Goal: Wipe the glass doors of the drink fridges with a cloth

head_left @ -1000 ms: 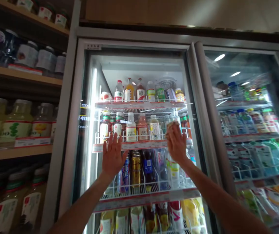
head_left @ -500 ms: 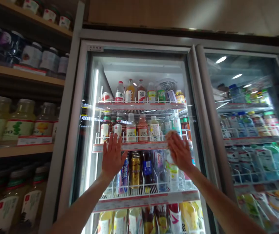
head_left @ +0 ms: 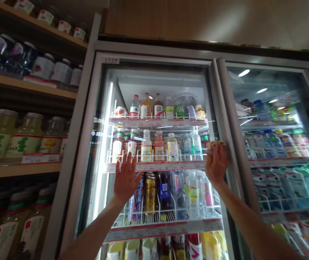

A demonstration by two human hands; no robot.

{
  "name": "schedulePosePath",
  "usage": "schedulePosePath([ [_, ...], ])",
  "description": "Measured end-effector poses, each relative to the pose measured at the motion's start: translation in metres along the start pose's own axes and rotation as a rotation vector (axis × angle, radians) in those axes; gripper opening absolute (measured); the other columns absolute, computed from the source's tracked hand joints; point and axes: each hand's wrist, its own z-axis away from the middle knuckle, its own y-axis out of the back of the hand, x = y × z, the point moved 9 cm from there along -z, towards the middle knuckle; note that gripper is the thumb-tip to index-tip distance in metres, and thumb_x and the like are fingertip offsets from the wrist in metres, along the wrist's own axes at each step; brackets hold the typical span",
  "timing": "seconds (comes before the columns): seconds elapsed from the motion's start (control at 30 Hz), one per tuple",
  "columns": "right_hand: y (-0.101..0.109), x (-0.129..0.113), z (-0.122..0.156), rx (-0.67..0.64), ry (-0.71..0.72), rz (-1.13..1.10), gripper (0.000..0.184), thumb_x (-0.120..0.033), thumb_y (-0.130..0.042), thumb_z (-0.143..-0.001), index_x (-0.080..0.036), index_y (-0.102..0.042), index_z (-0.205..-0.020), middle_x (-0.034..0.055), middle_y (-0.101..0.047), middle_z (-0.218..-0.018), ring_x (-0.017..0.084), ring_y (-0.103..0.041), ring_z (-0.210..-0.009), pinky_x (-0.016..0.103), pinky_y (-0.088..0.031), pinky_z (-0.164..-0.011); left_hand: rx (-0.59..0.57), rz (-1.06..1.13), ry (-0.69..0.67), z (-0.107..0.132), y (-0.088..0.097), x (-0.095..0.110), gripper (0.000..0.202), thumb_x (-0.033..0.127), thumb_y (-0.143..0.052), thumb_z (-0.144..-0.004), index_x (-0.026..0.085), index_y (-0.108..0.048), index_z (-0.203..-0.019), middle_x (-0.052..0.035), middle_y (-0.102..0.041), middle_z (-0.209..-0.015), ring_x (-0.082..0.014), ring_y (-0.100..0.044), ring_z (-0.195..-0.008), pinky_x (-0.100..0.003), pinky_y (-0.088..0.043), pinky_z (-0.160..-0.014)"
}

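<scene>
My left hand (head_left: pixel 126 178) lies against the glass door (head_left: pixel 154 77) of a lit drinks fridge, its fingers spread and nothing in it. Near the right edge of the same door, my right hand (head_left: pixel 217 162) presses a light brown cloth (head_left: pixel 218 143) to the glass. Only a strip of the cloth shows above my fingertips. Behind the pane stand rows of bottles and cans, among them a gold can (head_left: pixel 150 195) and a pink bottle (head_left: pixel 159 146).
On the left, wooden shelves (head_left: pixel 21 171) carry bottled drinks. A metal door frame (head_left: pixel 228 144) divides this door from a second glass-fronted fridge (head_left: pixel 276 159) on the right. A brown panel (head_left: pixel 197 21) runs above both.
My right hand has slid right with the cloth, from over the bottles to the door's right edge. My left hand has stayed on the glass. The view has shifted slightly.
</scene>
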Motion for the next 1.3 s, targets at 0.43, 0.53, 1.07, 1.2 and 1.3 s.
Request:
schedulePosePath([
  [0.43, -0.042, -0.033, -0.086, -0.081, -0.057, -0.052, 0.047, -0.027, -0.028, -0.090, -0.006, -0.042, -0.130, 0.0235, -0.033, -0.140, 0.033, -0.026, -0.131, 0.058, -0.024, -0.098, 0.019, -0.052, -0.022, 0.001, 0.001, 0.002, 0.066, 0.043, -0.034, -0.089, 0.013, -0.010, -0.143, -0.0144, -0.022, -0.147, -0.0280, -0.015, -0.137, -0.049, -0.019, -0.108],
  [0.53, -0.053, -0.077, -0.084, -0.209, 0.229, -0.105, 0.044, -0.027, -0.034, -0.088, -0.020, -0.042, -0.131, 0.0091, -0.034, -0.143, 0.025, -0.024, -0.134, 0.051, -0.023, -0.104, 0.012, -0.051, -0.022, 0.001, 0.001, 0.001, 0.065, 0.043, -0.033, -0.090, 0.013, -0.010, -0.143, -0.0145, -0.023, -0.147, -0.0276, -0.015, -0.138, -0.049, -0.019, -0.108],
  [1.07, -0.047, -0.140, -0.030, -0.335, 0.679, -0.189, 0.046, -0.027, -0.038, -0.088, -0.028, -0.039, -0.133, 0.0019, -0.033, -0.144, 0.019, -0.021, -0.136, 0.047, -0.009, -0.110, 0.017, -0.025, -0.012, 0.001, 0.002, 0.000, 0.065, 0.043, -0.035, -0.089, 0.015, -0.011, -0.143, -0.0133, -0.022, -0.147, -0.0269, -0.014, -0.138, -0.048, -0.018, -0.109],
  [1.2, -0.025, -0.042, -0.036, -0.081, 0.070, -0.059, 0.048, -0.027, -0.033, -0.089, -0.022, -0.033, -0.137, 0.0104, -0.031, -0.144, 0.025, -0.023, -0.135, 0.052, -0.018, -0.105, 0.008, -0.024, -0.010, 0.001, 0.001, 0.001, 0.066, 0.042, -0.036, -0.089, 0.014, -0.011, -0.143, -0.0134, -0.022, -0.147, -0.0270, -0.014, -0.138, -0.049, -0.018, -0.109],
  [1.3, -0.026, -0.061, 0.003, -0.267, 0.442, -0.127, 0.052, -0.025, -0.036, -0.088, -0.027, -0.028, -0.139, 0.0059, -0.030, -0.146, 0.022, -0.021, -0.136, 0.047, -0.018, -0.108, 0.004, -0.007, -0.004, 0.001, 0.001, 0.001, 0.065, 0.041, -0.036, -0.089, 0.015, -0.012, -0.143, -0.0132, -0.022, -0.147, -0.0271, -0.014, -0.138, -0.050, -0.018, -0.109],
])
